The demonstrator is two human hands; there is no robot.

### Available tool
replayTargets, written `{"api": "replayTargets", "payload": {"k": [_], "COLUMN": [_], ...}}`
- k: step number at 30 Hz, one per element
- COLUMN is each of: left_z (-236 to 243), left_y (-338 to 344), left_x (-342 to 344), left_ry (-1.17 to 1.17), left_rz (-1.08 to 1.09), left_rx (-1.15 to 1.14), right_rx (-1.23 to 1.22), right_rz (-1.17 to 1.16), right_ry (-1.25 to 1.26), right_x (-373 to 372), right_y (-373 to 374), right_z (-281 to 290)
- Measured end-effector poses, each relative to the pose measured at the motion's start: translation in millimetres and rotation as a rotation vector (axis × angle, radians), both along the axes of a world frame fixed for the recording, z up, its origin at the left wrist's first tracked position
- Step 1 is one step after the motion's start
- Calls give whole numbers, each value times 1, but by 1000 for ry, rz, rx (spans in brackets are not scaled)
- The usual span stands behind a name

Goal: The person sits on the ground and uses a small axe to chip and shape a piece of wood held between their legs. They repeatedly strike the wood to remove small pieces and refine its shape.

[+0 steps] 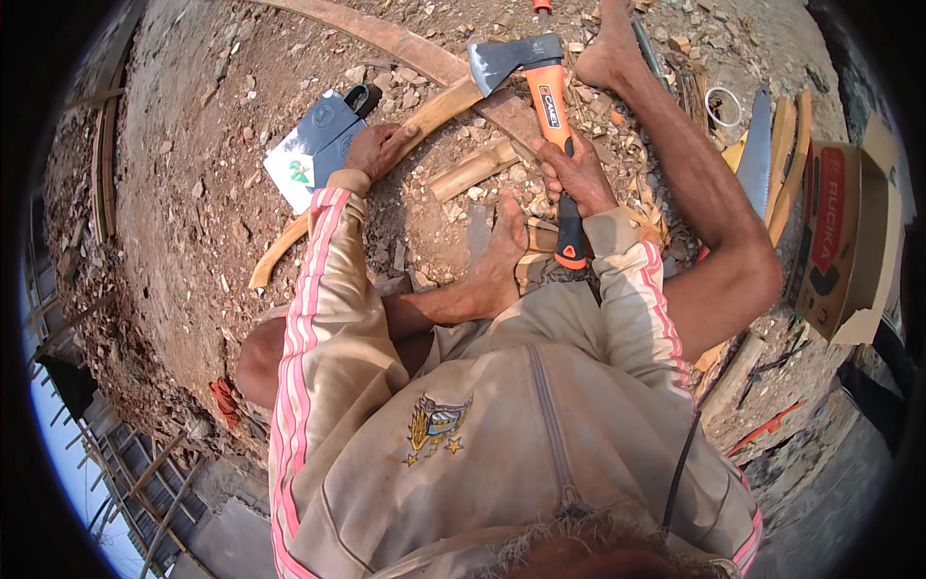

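Observation:
My left hand [374,152] is wrapped round a curved, smooth wooden stick [436,114], which slants from near my left knee up to the far middle. In my right hand [582,177] is an axe [550,101] with an orange and black handle, gripped low on the shaft. The axe's grey head lies at the far end of the stick, its blade toward the left; whether it bites into the wood I cannot tell. Beneath them a long wooden plank [410,46] rests on the ground. A short split piece of wood [475,169] lies between my hands.
Left of the stick lies a dark blue and white bag-like item [326,137]. On the right are a handsaw [755,145], wooden strips [799,159], a white ring [722,106] and an open cardboard box [851,241]. My bare feet stand amid wood chips and stones.

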State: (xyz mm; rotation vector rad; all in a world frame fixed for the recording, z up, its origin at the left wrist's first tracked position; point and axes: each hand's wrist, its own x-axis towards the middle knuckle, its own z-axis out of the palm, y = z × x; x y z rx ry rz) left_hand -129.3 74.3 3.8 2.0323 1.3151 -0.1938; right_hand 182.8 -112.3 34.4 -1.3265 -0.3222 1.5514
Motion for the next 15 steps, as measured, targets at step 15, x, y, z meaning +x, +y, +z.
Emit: {"api": "replayTargets", "payload": {"k": [15], "left_z": [25], "left_y": [-28], "left_x": [9], "left_ry": [-24], "left_rz": [222], "left_rx": [-125], "right_rx": [-178], "right_rz": [6], "right_ry": [-34], "right_x": [20], "right_y": [-42], "right_z": [-18]}}
